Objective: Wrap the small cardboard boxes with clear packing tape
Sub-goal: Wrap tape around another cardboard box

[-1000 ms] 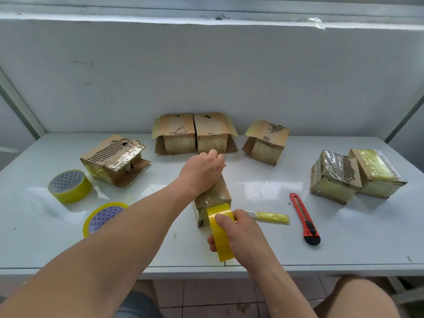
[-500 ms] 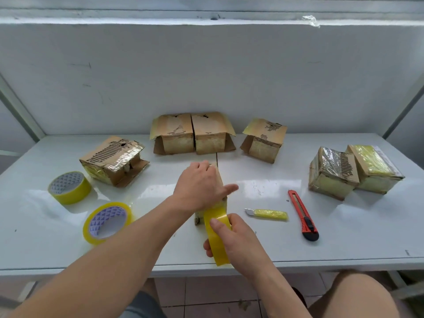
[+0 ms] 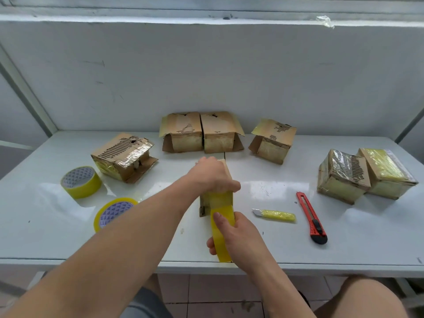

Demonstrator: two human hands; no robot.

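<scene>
box: centre frame, standing on table | left hand: clamped over box top | right hand: just below, gripping tape roll, strip touching box's near face | tape axis runs top-to-bottom in frame; right hand nearer the roll

Red utility knife, yellow-wrapped blade on white table

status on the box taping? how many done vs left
Done, by the look: two glossy wrapped boxes at right. In hand: left hand steadies a box while right hand pulls the tape roll down its front. Left: four boxes with loose flaps, one partly taped.
</scene>
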